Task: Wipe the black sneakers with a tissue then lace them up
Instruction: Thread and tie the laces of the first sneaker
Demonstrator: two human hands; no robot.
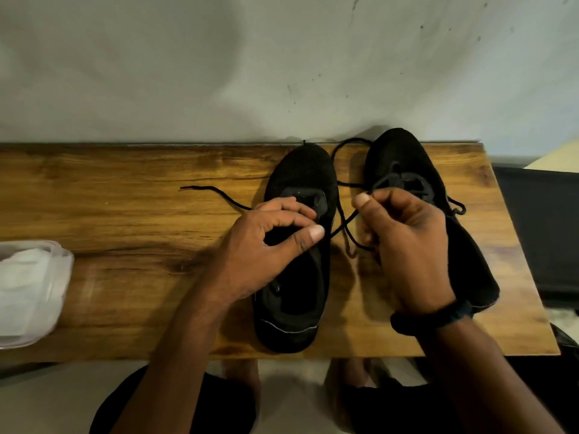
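Two black sneakers stand side by side on a wooden table, toes toward the wall. My left hand rests over the eyelet area of the left sneaker, thumb and fingers curled at the lace there. One end of the black lace trails left across the wood. My right hand pinches the other strand between the shoes, in front of the right sneaker, which has its own lace threaded. A dark band sits on my right wrist.
A clear plastic pack of white tissues lies at the table's left edge. A grey wall runs right behind the table. A dark object sits beyond the table's right edge. My knees are below the front edge.
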